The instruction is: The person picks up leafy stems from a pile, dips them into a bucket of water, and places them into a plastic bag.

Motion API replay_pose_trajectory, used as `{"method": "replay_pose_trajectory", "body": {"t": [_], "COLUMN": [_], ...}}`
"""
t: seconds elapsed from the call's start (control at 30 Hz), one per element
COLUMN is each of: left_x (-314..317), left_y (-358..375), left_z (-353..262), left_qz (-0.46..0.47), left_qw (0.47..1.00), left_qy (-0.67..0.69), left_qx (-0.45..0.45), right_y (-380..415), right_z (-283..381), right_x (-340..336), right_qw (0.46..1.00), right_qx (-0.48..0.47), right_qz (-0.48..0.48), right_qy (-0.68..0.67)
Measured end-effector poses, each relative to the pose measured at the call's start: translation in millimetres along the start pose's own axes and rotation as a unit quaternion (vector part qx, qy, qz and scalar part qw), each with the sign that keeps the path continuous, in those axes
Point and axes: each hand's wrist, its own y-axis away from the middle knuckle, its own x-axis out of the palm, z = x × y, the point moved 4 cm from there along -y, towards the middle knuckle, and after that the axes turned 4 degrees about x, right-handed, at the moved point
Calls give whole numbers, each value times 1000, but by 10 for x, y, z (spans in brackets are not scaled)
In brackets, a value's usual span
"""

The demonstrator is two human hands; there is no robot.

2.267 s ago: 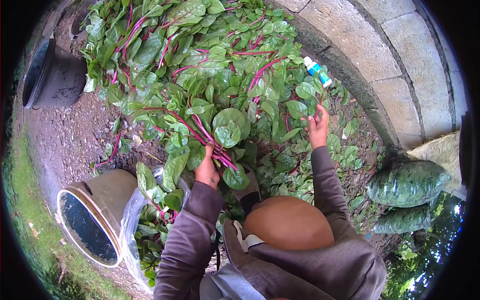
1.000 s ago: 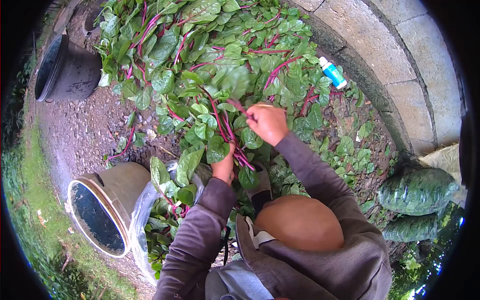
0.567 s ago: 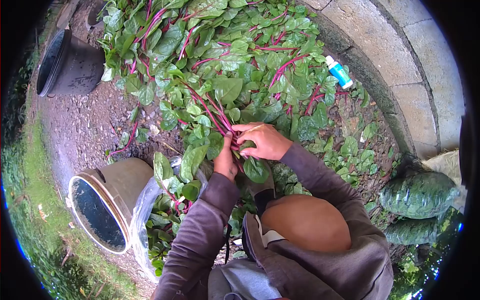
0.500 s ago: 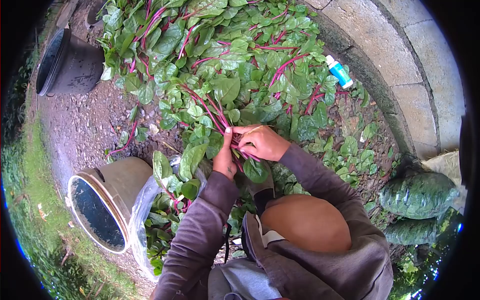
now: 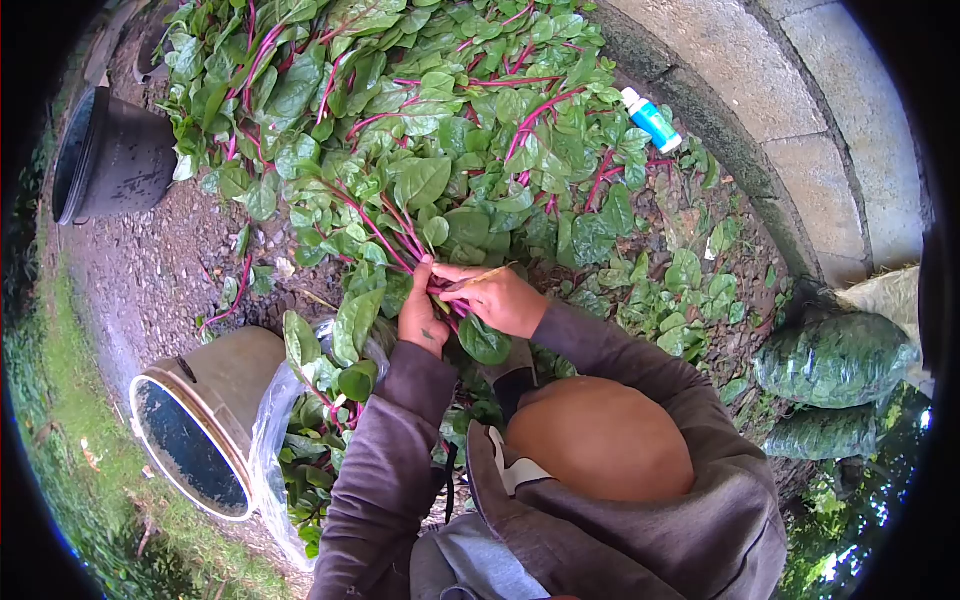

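Note:
A bunch of Malabar spinach (image 5: 398, 225) with purple-red stems and green leaves is in my hands at the middle of the view. My left hand (image 5: 422, 318) wraps round the stems, its thumb pointing up along them. From the other side my right hand (image 5: 507, 302) closes on the same stems, with its fingertips at the left thumb. A thin yellowish strip (image 5: 492, 274) lies across the right fingers. One broad leaf (image 5: 484, 342) hangs just below the hands. The stem ends are partly hidden by the fingers.
A large heap of spinach (image 5: 460, 110) covers the ground ahead. A whitish bucket (image 5: 235, 355) lies tipped at left, beside a clear plastic bag (image 5: 268, 440) of greens. Further off are a dark bucket (image 5: 125, 158), a blue-white bottle (image 5: 652, 122), a stone kerb (image 5: 815, 190) and filled bags (image 5: 835, 360).
The whole view has shifted, so the heap, bottle and hands sit further left. Both hands keep hold of the bunch, with only slight finger movement at the stems.

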Motion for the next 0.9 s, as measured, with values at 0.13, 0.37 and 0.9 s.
{"method": "replay_pose_trajectory", "body": {"t": [0.13,0.37,0.9], "left_x": [-23,-7,-263], "left_y": [0,16,-245], "left_z": [13,-81,70], "left_qz": [-8,-17,-42], "left_qw": [1000,1000,997], "left_qy": [-19,-19,0], "left_qx": [-18,10,68], "right_y": [113,368,507], "right_z": [125,17,-2226], "right_x": [-4,-428,-1832], "right_qw": [997,953,761], "right_qx": [-16,55,496], "right_qz": [-69,-111,-143], "right_qy": [-26,-276,393]}}
